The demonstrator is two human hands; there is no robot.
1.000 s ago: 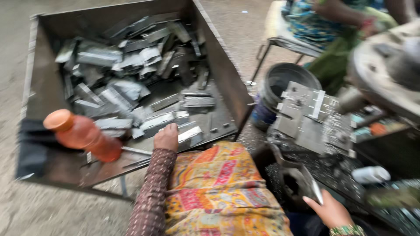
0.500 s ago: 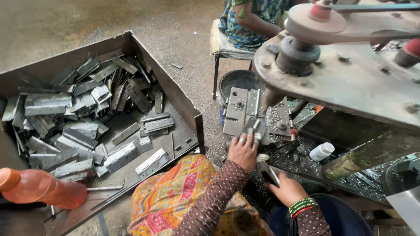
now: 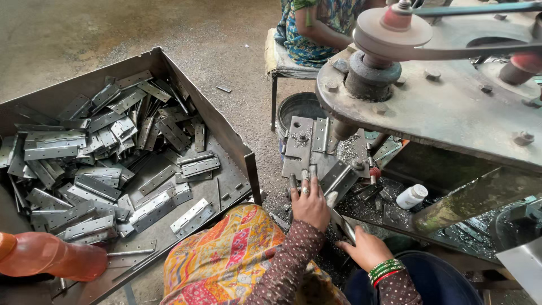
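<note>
My left hand (image 3: 309, 204) presses flat, fingers spread, on a grey steel hinge (image 3: 337, 179) lying on the press bed (image 3: 299, 148), its long axis slanting up-right toward the spindle. My right hand (image 3: 364, 248) pinches what looks like another hinge leaf (image 3: 345, 226), partly hidden, angled down-right.

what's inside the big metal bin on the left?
The metal bin holds a loose heap of flat grey hinges, piled thickest at its left and far side; bare floor shows near the right wall. An orange plastic bottle covers the near-left corner, so whatever lies beneath is hidden.
</note>
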